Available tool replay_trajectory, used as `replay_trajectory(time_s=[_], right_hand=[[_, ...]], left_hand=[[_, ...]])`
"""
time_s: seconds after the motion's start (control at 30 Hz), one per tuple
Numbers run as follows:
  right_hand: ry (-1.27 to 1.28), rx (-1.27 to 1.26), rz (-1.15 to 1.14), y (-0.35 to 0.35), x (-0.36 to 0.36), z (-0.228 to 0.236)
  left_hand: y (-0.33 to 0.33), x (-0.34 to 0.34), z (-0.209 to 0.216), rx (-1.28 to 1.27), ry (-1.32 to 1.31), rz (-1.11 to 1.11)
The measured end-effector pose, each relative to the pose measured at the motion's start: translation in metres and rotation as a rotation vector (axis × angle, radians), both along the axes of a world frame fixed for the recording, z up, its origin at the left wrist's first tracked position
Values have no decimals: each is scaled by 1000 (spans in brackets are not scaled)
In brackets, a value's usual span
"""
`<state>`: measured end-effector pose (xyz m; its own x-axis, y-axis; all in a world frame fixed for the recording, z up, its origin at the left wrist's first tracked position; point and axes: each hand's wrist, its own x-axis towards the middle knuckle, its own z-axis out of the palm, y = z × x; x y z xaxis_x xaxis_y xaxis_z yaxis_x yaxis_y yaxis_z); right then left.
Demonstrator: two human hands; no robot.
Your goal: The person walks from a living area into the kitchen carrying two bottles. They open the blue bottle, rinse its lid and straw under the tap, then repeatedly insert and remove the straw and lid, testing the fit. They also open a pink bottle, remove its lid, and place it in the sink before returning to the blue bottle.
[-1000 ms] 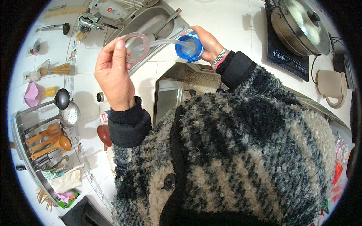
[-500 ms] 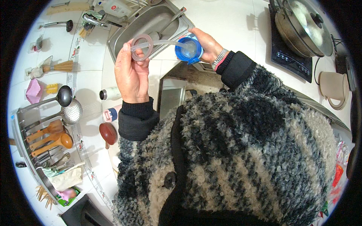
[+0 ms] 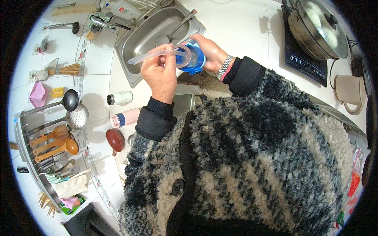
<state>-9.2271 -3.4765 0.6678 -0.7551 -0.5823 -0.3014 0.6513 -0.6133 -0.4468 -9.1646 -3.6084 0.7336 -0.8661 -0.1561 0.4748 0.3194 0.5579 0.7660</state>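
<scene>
White-tiled kitchen surface [image 3: 244,27], seen from above, with a steel sink [image 3: 157,27] set into it and an induction hob [image 3: 303,59] carrying a lidded pan [image 3: 315,23] to the right.

Left hand [image 3: 159,74]: fingers closed around a clear, flexible ring-and-strap piece [image 3: 165,53], the ring end lying against the mouth of a blue cup-like container [image 3: 193,59], the strap end pointing out over the sink. Right hand [image 3: 210,51]: wrapped around the blue container from the far side, holding it just beside the sink's near edge. A metal watch sits on that wrist. Both grips are firm; neither hand is free.

Step in hand, by my judgement: fitting the clear ring to the blue container's opening. Ring and rim are touching but whether it is seated I cannot tell. The next move would call for lining the ring squarely with the rim while the right hand keeps the container steady.

Packages: a small white bottle with a dark cap [image 3: 120,98] lies on its side left of the person; a pink bottle with a blue band [image 3: 126,118] lies just below it. A white pouch with a red patch [image 3: 122,8] stands behind the sink. Label text too small to make out. A rack of ladles and wooden spoons [image 3: 47,137] hangs at far left.
</scene>
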Motion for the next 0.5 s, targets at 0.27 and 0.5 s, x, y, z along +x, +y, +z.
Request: replay_trajectory(time_s=[0.27, 0.5], right_hand=[[-47, 44, -65, 2, 8, 17], [20, 39, -20, 7, 4, 3]], left_hand=[[-1, -1, -10, -162, -20, 14], [-7, 10, 0, 519, -468, -119]])
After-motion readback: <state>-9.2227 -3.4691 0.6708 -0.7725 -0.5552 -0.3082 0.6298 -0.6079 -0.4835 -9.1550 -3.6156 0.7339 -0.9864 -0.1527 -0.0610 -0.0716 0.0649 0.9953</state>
